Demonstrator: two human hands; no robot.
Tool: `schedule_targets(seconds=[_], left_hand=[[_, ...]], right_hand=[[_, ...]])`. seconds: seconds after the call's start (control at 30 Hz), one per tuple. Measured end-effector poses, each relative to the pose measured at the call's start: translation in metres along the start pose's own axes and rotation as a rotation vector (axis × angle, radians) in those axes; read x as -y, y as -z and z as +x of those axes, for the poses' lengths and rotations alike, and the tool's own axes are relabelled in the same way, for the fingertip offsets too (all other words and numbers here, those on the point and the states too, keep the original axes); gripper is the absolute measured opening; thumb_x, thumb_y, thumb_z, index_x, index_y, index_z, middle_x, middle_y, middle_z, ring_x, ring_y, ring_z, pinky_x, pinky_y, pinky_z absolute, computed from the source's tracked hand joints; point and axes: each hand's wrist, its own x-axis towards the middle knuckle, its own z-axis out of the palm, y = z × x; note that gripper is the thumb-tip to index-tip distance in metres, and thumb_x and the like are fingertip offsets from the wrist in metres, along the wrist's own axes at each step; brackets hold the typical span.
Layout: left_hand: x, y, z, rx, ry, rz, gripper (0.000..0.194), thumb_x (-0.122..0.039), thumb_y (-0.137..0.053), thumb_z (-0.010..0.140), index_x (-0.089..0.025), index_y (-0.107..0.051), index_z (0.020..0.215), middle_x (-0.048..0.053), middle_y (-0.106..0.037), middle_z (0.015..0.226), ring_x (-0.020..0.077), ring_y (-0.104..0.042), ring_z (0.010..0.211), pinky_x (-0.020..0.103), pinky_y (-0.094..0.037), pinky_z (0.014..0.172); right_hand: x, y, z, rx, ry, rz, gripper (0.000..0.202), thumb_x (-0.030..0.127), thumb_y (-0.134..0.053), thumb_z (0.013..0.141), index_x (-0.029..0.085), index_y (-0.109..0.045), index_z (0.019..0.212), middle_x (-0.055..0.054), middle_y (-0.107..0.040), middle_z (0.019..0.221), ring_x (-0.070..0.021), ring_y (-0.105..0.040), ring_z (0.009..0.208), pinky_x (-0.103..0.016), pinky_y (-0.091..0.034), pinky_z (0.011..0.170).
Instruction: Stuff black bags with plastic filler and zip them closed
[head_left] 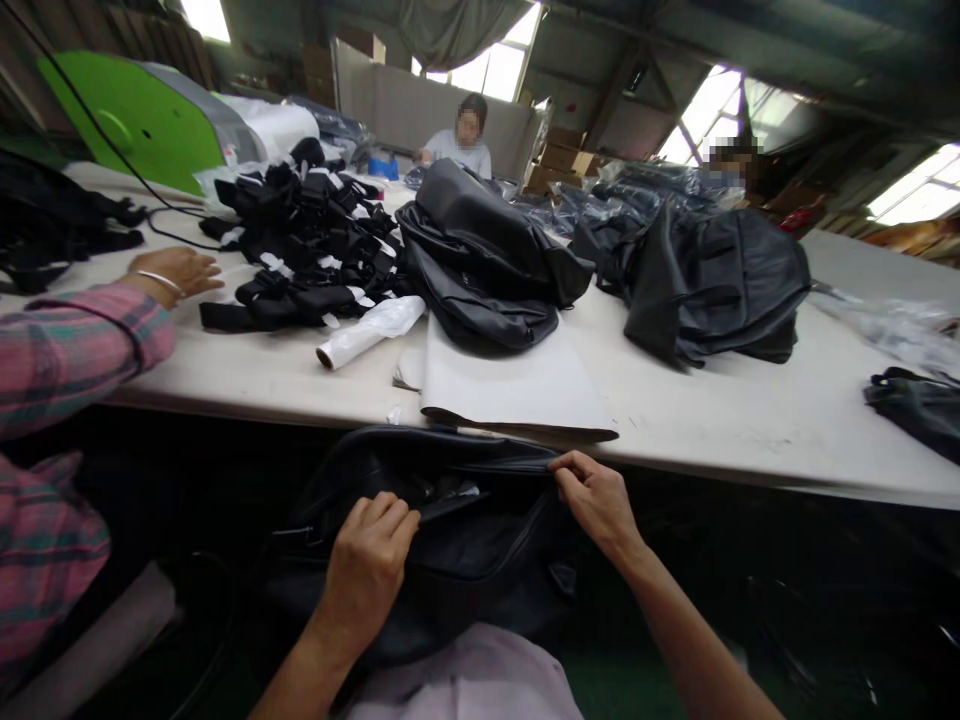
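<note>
A black bag [465, 600] lies open below the table's front edge, its mouth facing up. My left hand [373, 550] is closed at the left side of the opening, on a dark flap or panel inside the bag. At the right end of the opening, my right hand [596, 497] pinches the bag's zippered rim between thumb and fingers. Something small and pale shows inside the bag; I cannot make out what it is.
On the table [675, 430] are black bags [487, 250], a heap of black straps [315, 240], a white roll [367, 332] and white sheets [510, 385]. A co-worker's hand [176, 270] rests at the left. Two people are across the table.
</note>
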Motion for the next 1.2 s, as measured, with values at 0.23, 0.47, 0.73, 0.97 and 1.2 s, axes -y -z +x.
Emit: schedule_targets(seconds=[0.23, 0.47, 0.73, 0.97, 1.2], left_hand=[[0.008, 0.001, 0.000, -0.053, -0.041, -0.042, 0.014, -0.008, -0.054, 0.095, -0.017, -0.065, 0.094, 0.002, -0.063, 0.082, 0.0191, -0.055, 0.079, 0.034, -0.039, 0.071], [0.024, -0.013, 0.003, -0.127, -0.258, 0.026, 0.024, -0.019, -0.042, 0.101, -0.015, -0.065, 0.097, 0.004, -0.067, 0.085, 0.0218, -0.059, 0.081, 0.038, -0.039, 0.075], [0.014, -0.004, 0.009, -0.138, -0.210, 0.020, 0.020, -0.012, -0.045, 0.100, -0.015, -0.064, 0.094, 0.003, -0.064, 0.080, 0.0183, -0.056, 0.078, 0.033, -0.038, 0.075], [0.019, -0.004, 0.010, -0.101, -0.244, 0.044, 0.023, -0.022, -0.044, 0.102, -0.014, -0.065, 0.096, 0.004, -0.065, 0.085, 0.0201, -0.058, 0.080, 0.035, -0.040, 0.075], [0.031, -0.013, 0.016, -0.082, -0.180, -0.003, 0.023, -0.026, -0.045, 0.101, -0.018, -0.065, 0.094, 0.003, -0.066, 0.085, 0.0203, -0.059, 0.081, 0.035, -0.041, 0.077]], right_hand=[[-0.004, 0.006, -0.003, 0.218, -0.048, 0.082, 0.022, 0.023, -0.047, 0.082, 0.016, -0.064, 0.093, -0.001, -0.067, 0.065, -0.0150, -0.064, 0.053, -0.023, -0.048, 0.050], [0.012, 0.016, 0.003, 0.250, 0.145, -0.357, 0.018, 0.012, -0.056, 0.090, 0.017, -0.071, 0.099, -0.006, -0.075, 0.097, -0.0176, -0.070, 0.091, -0.026, -0.051, 0.087], [0.017, 0.027, 0.006, 0.389, 0.248, -0.576, 0.019, 0.004, -0.051, 0.089, 0.009, -0.070, 0.086, -0.019, -0.070, 0.101, -0.0279, -0.066, 0.100, -0.034, -0.046, 0.088], [0.020, 0.053, 0.035, 0.631, 0.096, -0.425, 0.025, 0.027, -0.057, 0.091, 0.013, -0.069, 0.074, -0.009, -0.072, 0.078, -0.0192, -0.066, 0.076, -0.025, -0.045, 0.069], [0.057, 0.031, 0.022, 0.623, 0.019, -0.171, 0.023, 0.022, -0.055, 0.084, 0.014, -0.067, 0.066, 0.000, -0.063, 0.061, -0.0111, -0.059, 0.059, -0.020, -0.039, 0.057]])
